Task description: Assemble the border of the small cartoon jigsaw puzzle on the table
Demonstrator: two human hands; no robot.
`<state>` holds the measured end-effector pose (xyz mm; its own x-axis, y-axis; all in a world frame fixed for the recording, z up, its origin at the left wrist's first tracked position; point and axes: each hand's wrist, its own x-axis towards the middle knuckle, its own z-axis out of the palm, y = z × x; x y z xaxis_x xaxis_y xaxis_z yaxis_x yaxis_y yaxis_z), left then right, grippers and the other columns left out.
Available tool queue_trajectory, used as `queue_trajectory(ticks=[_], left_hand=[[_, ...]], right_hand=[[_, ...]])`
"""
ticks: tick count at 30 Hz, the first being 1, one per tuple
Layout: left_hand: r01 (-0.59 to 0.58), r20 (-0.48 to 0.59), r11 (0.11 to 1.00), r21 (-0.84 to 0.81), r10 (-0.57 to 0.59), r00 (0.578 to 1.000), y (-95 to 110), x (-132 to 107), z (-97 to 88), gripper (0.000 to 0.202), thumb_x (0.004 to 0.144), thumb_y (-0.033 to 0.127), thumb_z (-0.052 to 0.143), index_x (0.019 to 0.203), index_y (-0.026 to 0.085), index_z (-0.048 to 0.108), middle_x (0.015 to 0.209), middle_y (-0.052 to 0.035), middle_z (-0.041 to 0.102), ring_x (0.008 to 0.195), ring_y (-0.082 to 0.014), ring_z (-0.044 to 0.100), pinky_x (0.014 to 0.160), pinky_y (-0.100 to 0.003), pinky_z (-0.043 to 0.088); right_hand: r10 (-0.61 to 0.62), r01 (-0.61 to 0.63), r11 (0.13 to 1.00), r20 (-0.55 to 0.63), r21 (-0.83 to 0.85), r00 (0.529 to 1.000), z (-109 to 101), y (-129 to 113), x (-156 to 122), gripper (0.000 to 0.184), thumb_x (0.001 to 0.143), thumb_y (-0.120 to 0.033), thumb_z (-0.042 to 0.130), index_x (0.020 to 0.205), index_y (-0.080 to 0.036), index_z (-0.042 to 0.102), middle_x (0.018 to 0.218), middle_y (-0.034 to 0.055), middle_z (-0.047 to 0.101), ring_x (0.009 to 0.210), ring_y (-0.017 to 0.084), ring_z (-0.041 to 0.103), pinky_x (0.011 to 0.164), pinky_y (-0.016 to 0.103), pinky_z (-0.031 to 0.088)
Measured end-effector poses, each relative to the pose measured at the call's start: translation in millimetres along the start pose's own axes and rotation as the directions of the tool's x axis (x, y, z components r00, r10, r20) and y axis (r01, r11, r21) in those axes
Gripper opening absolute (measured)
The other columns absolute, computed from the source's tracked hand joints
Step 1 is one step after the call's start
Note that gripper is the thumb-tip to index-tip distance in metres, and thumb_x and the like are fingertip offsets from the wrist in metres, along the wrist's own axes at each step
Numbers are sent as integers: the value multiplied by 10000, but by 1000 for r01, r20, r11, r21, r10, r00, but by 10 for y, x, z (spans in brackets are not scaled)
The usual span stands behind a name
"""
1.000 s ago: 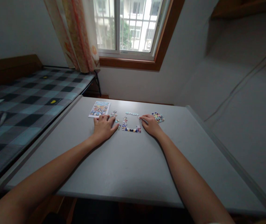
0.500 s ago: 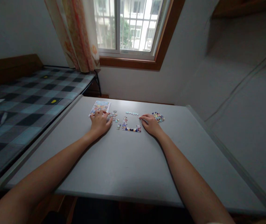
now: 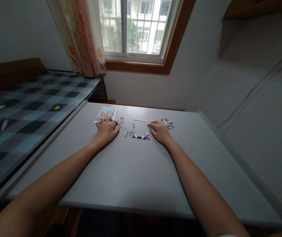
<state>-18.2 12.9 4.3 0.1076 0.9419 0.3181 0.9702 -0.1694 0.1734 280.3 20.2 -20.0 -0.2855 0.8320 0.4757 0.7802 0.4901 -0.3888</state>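
A partly joined jigsaw puzzle border (image 3: 139,137) lies on the white table, with a pale top strip (image 3: 140,120) and gaps along its sides. At its upper right, my right hand (image 3: 159,130) has its fingers closed on a small puzzle piece (image 3: 147,124), mostly hidden by the fingertips. My left hand (image 3: 107,129) rests palm down with fingers spread, over the lower edge of a colourful picture sheet (image 3: 106,113). Loose puzzle pieces (image 3: 121,122) lie beside its fingertips. Just beyond my right hand is a heap of puzzle pieces (image 3: 168,123).
The white table (image 3: 131,174) stretches from my body toward the wall below a window (image 3: 136,29). A bed with a checked cover (image 3: 44,98) stands along its left side. A curtain (image 3: 84,39) hangs by the window.
My left hand has shifted very slightly, its fingers a bit lower on the picture sheet. My right hand stays in the same place at the border.
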Motion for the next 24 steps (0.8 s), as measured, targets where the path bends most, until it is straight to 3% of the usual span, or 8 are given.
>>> queue_trajectory(ticks=[16, 24], left_hand=[[134, 50, 984, -116, -129, 990, -32, 98, 66, 297, 837, 458, 578, 998, 236, 692, 1138, -109, 590, 1103, -340, 473, 903, -472, 358], [127, 52, 984, -127, -121, 991, -50, 92, 59, 301, 836, 480, 576, 969, 239, 697, 1147, -109, 580, 1105, -343, 463, 898, -474, 353]], right_hand=[[2, -2, 1000, -17, 0, 1000, 8, 6, 5, 257, 859, -172, 516, 980, -212, 740, 1021, 101, 679, 969, 244, 590, 928, 431, 456], [1, -2, 1000, -13, -3, 1000, 7, -6, 1, 251, 859, -167, 517, 978, -206, 736, 1022, 101, 672, 981, 244, 583, 928, 426, 458]])
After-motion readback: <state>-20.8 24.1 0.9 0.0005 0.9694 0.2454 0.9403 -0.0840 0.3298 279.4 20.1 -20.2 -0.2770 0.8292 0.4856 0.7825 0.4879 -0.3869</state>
